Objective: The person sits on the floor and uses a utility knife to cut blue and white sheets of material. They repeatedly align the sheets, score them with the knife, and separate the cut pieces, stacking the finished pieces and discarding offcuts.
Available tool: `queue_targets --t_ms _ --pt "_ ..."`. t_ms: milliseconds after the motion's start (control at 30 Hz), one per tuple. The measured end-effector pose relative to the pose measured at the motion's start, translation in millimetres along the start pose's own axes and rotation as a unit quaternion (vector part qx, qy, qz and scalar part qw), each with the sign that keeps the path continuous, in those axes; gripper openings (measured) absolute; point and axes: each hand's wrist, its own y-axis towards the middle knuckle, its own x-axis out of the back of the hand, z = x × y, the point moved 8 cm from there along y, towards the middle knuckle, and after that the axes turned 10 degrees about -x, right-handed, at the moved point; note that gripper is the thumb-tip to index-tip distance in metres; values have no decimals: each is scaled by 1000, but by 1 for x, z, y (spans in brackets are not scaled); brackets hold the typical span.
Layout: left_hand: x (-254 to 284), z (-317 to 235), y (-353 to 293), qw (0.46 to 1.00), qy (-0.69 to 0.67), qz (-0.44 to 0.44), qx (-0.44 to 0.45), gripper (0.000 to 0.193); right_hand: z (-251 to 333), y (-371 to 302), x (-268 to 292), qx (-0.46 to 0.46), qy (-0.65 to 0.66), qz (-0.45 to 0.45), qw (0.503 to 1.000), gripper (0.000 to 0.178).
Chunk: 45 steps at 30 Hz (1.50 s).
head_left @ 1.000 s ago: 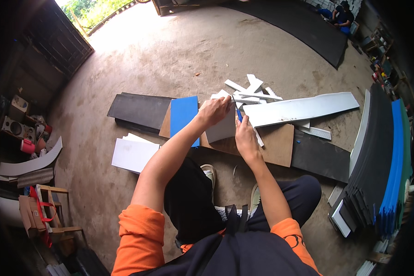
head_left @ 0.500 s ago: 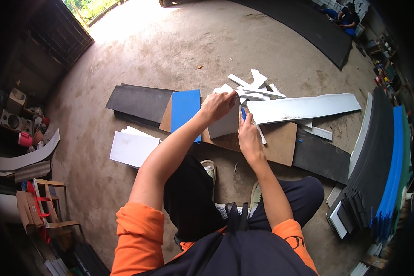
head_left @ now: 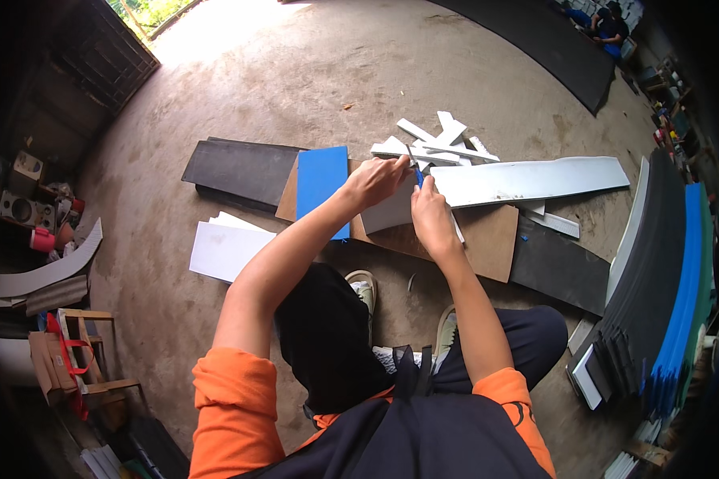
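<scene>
Before you spreads a grey-brown floor (head_left: 240, 104). On it, dark slabs lie to your left (head_left: 240, 164) and right (head_left: 563, 273), with a stack of white panels (head_left: 228, 249) near left. White strips (head_left: 459, 150) sit heaped on the far side, long black sheets (head_left: 639, 279) are piled at right, and a black mat (head_left: 547, 44) lies far right. Your shoes (head_left: 363, 293) rest on it too.

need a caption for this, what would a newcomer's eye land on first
The bright blue sheet, left of centre across the brown board, probably catches the eye first. To its right, the right hand grips a blue-handled tool close to the left hand. Beyond them lie jumbled white strips.
</scene>
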Motion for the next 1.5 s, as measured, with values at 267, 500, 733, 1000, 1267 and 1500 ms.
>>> queue_targets --t_ms 267,500,733,1000,1267,1500 --pt "3 6 -3 998 53 -41 -6 18 -8 -16 -6 -23 -6 37 999 28" --pt "3 -8 -1 999 35 18 -20 15 -4 -5 0 -29 -12 27 999 25" --pt "0 -4 -5 999 38 13 -34 17 -9 -28 -1 -58 0 51 997 24" --pt "-2 -14 -7 997 68 -5 -34 23 -9 -15 -2 -57 -6 47 997 26" --pt "-7 -15 -6 997 41 37 -45 25 -20 -26 -10 -51 16 37 998 24" --pt "-6 -21 -8 995 51 7 -80 23 -17 -16 -8 -56 -8 52 997 24"
